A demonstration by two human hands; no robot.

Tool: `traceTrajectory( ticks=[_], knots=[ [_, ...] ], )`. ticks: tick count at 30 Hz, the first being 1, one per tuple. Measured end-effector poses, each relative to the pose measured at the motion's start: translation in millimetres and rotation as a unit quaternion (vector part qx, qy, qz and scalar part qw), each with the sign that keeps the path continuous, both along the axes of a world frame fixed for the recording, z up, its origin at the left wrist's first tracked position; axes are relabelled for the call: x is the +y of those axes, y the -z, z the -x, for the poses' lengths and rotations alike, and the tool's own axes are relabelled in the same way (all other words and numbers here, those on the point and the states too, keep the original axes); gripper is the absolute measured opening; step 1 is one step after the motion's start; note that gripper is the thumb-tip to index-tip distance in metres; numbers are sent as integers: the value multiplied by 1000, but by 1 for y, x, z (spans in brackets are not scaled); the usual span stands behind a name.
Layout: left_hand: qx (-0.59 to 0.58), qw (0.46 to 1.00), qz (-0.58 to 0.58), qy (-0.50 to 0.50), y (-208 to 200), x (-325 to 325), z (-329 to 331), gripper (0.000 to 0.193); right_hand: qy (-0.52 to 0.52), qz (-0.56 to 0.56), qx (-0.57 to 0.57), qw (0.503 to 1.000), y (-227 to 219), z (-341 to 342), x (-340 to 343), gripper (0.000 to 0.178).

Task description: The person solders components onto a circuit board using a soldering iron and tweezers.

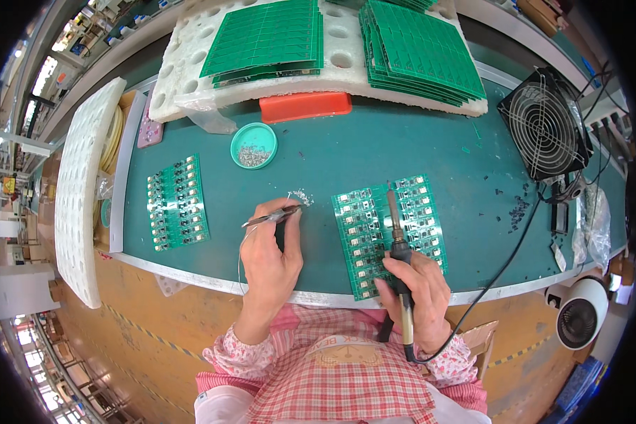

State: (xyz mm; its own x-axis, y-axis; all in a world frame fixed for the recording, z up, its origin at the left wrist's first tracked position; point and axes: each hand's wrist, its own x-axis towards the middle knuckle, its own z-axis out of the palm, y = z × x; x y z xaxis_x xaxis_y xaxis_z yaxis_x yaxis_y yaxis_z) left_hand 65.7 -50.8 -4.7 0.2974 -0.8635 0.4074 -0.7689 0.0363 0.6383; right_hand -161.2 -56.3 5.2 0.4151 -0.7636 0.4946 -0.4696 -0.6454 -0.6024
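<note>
My left hand (pixel 270 256) is closed on a pair of tweezers (pixel 267 216). Their tip is beside a small pile of tiny silvery parts (pixel 301 195) on the green mat. A thin wire (pixel 239 263) hangs by this hand. In my right hand (pixel 425 297) is a soldering iron (pixel 401 253), gripped by its handle. Its tip points away from me over a green circuit board panel (pixel 353 230) carrying rows of small components. Part of that panel is hidden under the iron and my fingers. A second populated panel (pixel 177 205) lies farther left.
A round teal dish (pixel 236 150) holds small metal parts. Behind it are a red tray (pixel 305 107) and white foam (pixel 169 88) bearing stacked green boards (pixel 261 39). At right stand a black fan (pixel 544 127) and scattered black bits (pixel 519 212). The iron's cord (pixel 498 279) crosses the mat's front edge.
</note>
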Motion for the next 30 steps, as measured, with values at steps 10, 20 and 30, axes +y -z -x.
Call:
traceTrajectory(
  ticks=[10, 20, 30],
  knots=[
    [-4, 1000, -4, 5, 1, 1, -1, 11, 6, -13, -13, 1000, -2, 1, -1, 48],
    [-13, 1000, 5, 5, 1, 2, 0, 10, 6, -11, -22, 1000, -2, 2, -2, 47],
    [-21, 1000, 9, 16, 2, 1, 1, 8, 14, -12, -44, 999, -2, 7, 2, 44]
  ],
)
